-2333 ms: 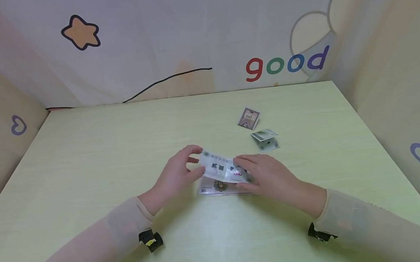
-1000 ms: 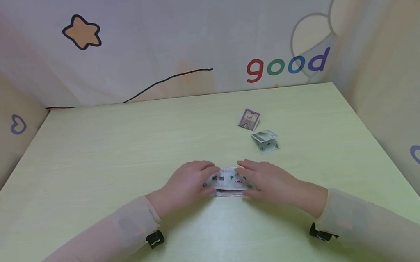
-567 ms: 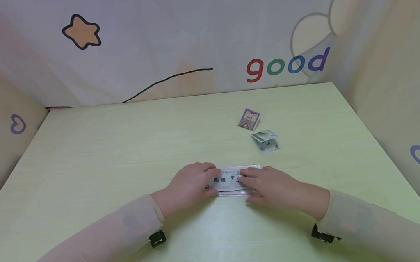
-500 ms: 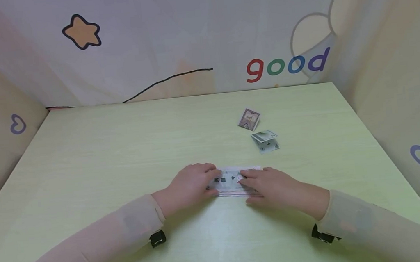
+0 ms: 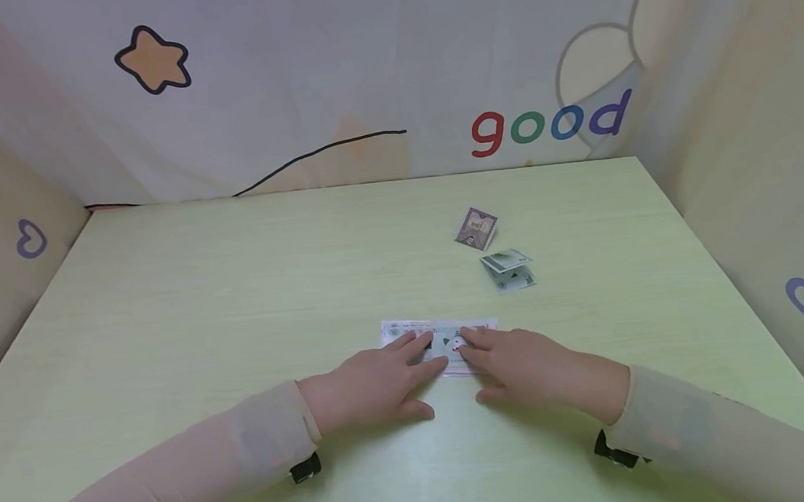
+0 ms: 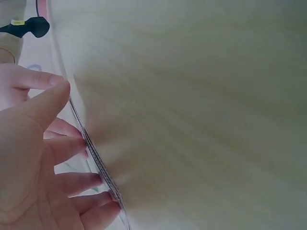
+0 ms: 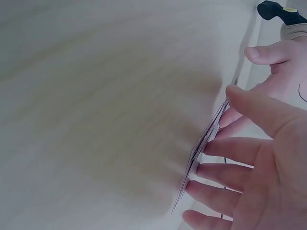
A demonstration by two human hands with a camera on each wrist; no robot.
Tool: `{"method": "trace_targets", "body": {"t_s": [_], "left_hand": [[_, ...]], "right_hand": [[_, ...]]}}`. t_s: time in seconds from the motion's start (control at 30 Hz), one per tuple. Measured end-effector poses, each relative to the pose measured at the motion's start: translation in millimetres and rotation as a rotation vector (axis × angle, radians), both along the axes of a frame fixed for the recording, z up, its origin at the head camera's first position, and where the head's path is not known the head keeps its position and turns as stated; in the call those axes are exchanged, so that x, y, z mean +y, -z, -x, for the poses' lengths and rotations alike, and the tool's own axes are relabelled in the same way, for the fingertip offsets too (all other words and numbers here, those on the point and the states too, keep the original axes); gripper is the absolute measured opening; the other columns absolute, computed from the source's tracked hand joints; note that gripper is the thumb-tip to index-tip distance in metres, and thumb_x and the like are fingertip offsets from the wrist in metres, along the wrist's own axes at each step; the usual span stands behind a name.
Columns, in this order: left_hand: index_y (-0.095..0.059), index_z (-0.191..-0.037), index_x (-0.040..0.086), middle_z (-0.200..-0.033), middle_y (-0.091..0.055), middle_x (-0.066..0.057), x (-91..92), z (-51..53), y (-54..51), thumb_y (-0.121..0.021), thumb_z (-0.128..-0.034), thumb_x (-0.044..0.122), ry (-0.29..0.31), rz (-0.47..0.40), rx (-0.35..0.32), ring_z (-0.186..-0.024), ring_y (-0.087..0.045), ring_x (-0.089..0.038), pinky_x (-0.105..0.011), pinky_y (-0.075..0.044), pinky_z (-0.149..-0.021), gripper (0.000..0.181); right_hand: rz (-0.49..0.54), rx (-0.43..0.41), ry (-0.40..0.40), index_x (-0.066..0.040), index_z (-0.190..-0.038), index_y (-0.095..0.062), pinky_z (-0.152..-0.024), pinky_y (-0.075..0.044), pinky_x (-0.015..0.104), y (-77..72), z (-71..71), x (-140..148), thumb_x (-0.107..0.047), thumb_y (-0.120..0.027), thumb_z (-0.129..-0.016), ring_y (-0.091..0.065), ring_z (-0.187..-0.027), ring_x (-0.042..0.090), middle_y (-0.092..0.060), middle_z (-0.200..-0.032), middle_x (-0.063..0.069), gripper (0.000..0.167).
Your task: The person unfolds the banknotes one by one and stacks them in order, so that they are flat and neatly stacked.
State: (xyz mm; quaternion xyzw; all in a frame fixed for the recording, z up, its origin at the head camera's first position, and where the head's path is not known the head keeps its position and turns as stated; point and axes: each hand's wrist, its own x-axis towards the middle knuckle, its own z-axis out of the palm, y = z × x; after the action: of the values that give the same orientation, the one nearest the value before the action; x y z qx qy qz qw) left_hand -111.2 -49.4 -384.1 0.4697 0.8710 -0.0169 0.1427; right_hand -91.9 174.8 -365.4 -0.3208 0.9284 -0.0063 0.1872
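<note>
A flat stack of banknotes [image 5: 441,341] lies on the table at the centre front, with a pale green note on top. Fingers of the left hand [image 5: 375,385], spread and fairly straight, press on its left and middle part. On its right part the right hand [image 5: 540,368] rests its straight fingertips. Both thumbs sit off the stack, in front of its near edge. Seen edge-on in the left wrist view, the banknote stack [image 6: 100,163] shows several thin layers under the fingertips. The right wrist view shows the stack's layers [image 7: 200,146] slightly parted.
Behind the right hand stand two folded notes: a green one [image 5: 508,271], half sprung apart, and a brownish one [image 5: 476,228] farther back. The pale green table [image 5: 234,280] ends at printed cloth walls [image 5: 303,70] at the back and sides.
The creased green note, earlier held up between both hands, was lowered onto the stack and flattened. The left hand then let go of the left end and spread its fingers over the top.
</note>
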Motion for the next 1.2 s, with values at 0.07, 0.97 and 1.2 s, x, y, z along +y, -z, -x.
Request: {"method": "trace_targets", "body": {"t_s": [0.07,0.97,1.2], "left_hand": [[-0.034,-0.146,0.019,-0.152,-0.022,-0.012,0.3,-0.5,-0.5,-0.047,-0.0905,0.056,0.001,0.012,0.01,-0.137,-0.025,-0.03,-0.039,-0.043,-0.095,0.068],[-0.036,-0.144,0.012,-0.149,-0.03,-0.009,11.2,11.6,-10.0,-0.047,-0.0835,0.068,0.042,0.111,0.122,-0.128,-0.038,-0.029,-0.034,-0.04,-0.098,0.083],[-0.038,-0.144,0.016,-0.151,-0.025,-0.009,8.6,12.1,-10.4,-0.049,-0.084,0.065,0.04,0.095,-0.005,-0.134,-0.03,-0.032,-0.038,-0.032,-0.105,0.079]], "right_hand": [[-0.024,-0.002,-0.008,-0.002,-0.137,-0.045,-0.098,-0.038,0.047,0.2,-0.7,0,-0.04,-0.064,-0.087,-0.035,-0.132,0.032,-0.033,-0.146,0.016,0.066],[-0.056,0.037,-0.067,0.0,-0.138,-0.042,-0.099,-0.038,0.045,3.2,-2.7,3,-0.041,-0.063,-0.087,-0.031,-0.133,0.032,-0.032,-0.147,0.017,0.069],[-0.05,0.004,-0.046,-0.002,-0.14,-0.041,-0.102,-0.035,0.045,3.3,-1.7,2,-0.042,-0.062,-0.088,-0.029,-0.134,0.032,-0.03,-0.148,0.016,0.069]]}}
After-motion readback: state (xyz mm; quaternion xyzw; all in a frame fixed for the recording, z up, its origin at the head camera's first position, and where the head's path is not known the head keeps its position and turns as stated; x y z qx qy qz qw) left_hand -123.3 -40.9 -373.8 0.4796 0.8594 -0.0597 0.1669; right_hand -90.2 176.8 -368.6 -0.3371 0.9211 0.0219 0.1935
